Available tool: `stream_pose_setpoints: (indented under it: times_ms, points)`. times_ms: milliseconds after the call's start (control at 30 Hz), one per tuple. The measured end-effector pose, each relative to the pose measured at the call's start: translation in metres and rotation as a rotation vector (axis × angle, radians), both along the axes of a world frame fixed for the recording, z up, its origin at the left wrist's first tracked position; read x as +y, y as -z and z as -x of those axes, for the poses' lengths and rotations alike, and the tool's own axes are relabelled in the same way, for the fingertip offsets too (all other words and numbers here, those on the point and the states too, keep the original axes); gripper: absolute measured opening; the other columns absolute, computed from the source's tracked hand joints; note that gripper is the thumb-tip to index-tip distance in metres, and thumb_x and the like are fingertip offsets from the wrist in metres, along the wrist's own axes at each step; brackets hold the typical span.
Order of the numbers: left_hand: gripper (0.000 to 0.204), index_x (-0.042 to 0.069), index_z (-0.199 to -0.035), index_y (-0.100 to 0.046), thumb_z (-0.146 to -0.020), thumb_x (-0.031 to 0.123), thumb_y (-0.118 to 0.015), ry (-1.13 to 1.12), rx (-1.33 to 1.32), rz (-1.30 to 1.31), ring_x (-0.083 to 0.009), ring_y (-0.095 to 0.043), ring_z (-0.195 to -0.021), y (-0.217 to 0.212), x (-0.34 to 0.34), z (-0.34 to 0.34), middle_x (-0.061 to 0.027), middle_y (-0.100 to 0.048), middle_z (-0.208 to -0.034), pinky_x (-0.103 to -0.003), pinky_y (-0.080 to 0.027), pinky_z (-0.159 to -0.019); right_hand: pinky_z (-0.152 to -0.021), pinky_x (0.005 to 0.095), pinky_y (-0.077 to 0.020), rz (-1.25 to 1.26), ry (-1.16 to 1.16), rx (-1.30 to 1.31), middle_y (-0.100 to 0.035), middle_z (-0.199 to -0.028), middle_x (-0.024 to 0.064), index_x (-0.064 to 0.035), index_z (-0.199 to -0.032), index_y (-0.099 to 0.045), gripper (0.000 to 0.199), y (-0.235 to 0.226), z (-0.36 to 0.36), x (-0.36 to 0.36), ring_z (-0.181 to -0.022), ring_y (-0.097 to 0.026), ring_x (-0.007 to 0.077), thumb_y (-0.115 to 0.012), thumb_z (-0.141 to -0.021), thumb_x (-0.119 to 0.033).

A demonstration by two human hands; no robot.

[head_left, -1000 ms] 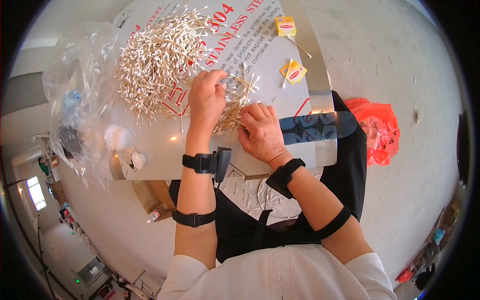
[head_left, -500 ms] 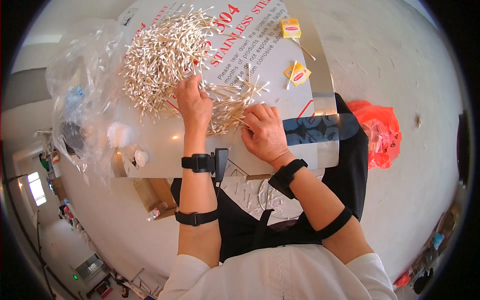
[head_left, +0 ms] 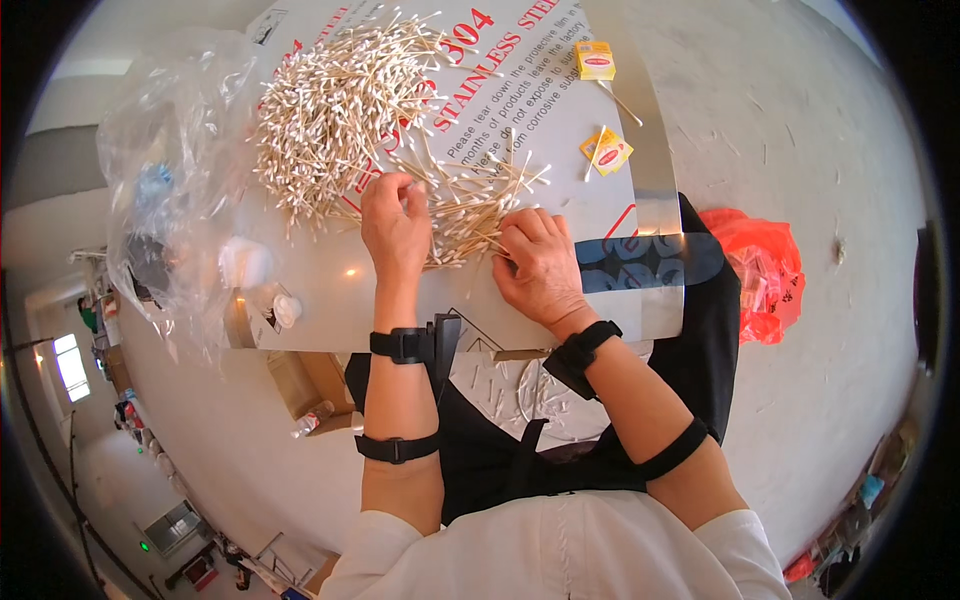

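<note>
A large heap of cotton swabs (head_left: 335, 115) with white tips and pale sticks covers the far left of the sheet-topped table (head_left: 330, 310). A smaller pile of cotton swabs (head_left: 470, 215) lies between my hands. My left hand (head_left: 397, 225) is pinched closed at that pile's left edge, with a white swab tip showing at the fingertips. On the right edge, my right hand (head_left: 540, 265) curls its fingers over swab ends, which it partly hides.
Two small yellow boxes (head_left: 595, 60) (head_left: 606, 152) lie at the right, each with a swab near it. A clear plastic bag (head_left: 165, 170) hangs at the left. Beyond the table's right edge sits a red bag (head_left: 765, 275). A cardboard box (head_left: 312, 390) is below.
My left hand has drawn back from the large heap toward me, beside the smaller pile. My right hand stays at the pile's right edge. The whole view has shifted slightly.
</note>
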State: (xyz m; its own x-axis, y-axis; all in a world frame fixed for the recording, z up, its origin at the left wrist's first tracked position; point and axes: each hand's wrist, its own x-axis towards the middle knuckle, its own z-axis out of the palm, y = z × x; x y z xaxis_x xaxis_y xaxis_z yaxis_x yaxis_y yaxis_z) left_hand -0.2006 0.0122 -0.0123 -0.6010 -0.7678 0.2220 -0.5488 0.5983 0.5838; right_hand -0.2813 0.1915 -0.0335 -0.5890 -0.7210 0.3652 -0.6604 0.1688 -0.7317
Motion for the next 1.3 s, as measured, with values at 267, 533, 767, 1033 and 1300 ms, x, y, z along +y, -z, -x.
stream_pose_setpoints:
  times_ms: [267, 533, 767, 1033, 1300]
  points:
    - [0.031, 0.003, -0.079, -0.065, -0.081, 0.034, -0.069, -0.217, -0.302, 0.007, -0.0362, -0.065, -0.081, -0.006, 0.007, 0.03, -0.0157, -0.067, -0.08, -0.048, -0.051, -0.074, -0.082, 0.0391, -0.0419, -0.013, -0.017, -0.015, -0.059, -0.097, 0.0073, -0.0054, -0.08, -0.058, 0.018, -0.002, -0.002, -0.001, -0.092, -0.056, 0.0278, -0.068, -0.065, -0.003]
    - [0.005, 0.004, -0.083, -0.062, -0.081, 0.008, -0.065, 0.064, -0.154, 0.035, -0.0373, -0.062, -0.082, 0.0, 0.04, 0.011, -0.0142, -0.065, -0.081, -0.048, -0.049, -0.075, -0.082, 0.0399, -0.0418, -0.02, -0.018, -0.003, -0.059, -0.098, 0.0072, -0.0063, -0.079, -0.057, 0.018, 0.0, 0.0, 0.001, -0.092, -0.056, 0.0281, -0.069, -0.066, -0.004]
    - [0.022, 0.004, -0.1, -0.06, -0.078, -0.001, -0.061, -0.292, -0.132, 0.187, -0.0363, -0.056, -0.104, 0.012, -0.013, -0.058, -0.0149, -0.06, -0.104, -0.046, -0.047, -0.087, -0.081, 0.0393, -0.0417, -0.018, -0.025, -0.002, -0.059, -0.097, 0.0062, -0.0062, -0.079, -0.058, 0.016, -0.002, 0.0, 0.0, -0.092, -0.056, 0.0273, -0.069, -0.067, -0.004]
    - [0.028, 0.007, -0.102, -0.061, -0.078, -0.005, -0.058, -0.145, -0.118, 0.065, -0.035, -0.056, -0.104, 0.021, 0.0, -0.07, -0.0125, -0.06, -0.105, -0.044, -0.047, -0.088, -0.08, 0.0396, -0.0417, -0.03, -0.027, 0.023, -0.059, -0.097, 0.0063, -0.006, -0.08, -0.058, 0.017, -0.002, 0.001, 0.0, -0.091, -0.056, 0.0271, -0.068, -0.067, -0.004]
    - [0.023, 0.004, -0.1, -0.062, -0.078, -0.004, -0.061, -0.236, 0.069, 0.12, -0.0341, -0.058, -0.099, 0.008, -0.04, -0.05, -0.0141, -0.06, -0.1, -0.044, -0.048, -0.086, -0.08, 0.0394, -0.0413, -0.06, -0.016, 0.021, -0.058, -0.097, 0.0063, -0.0062, -0.08, -0.057, 0.017, -0.004, 0.001, 0.001, -0.091, -0.055, 0.0274, -0.069, -0.067, -0.004]
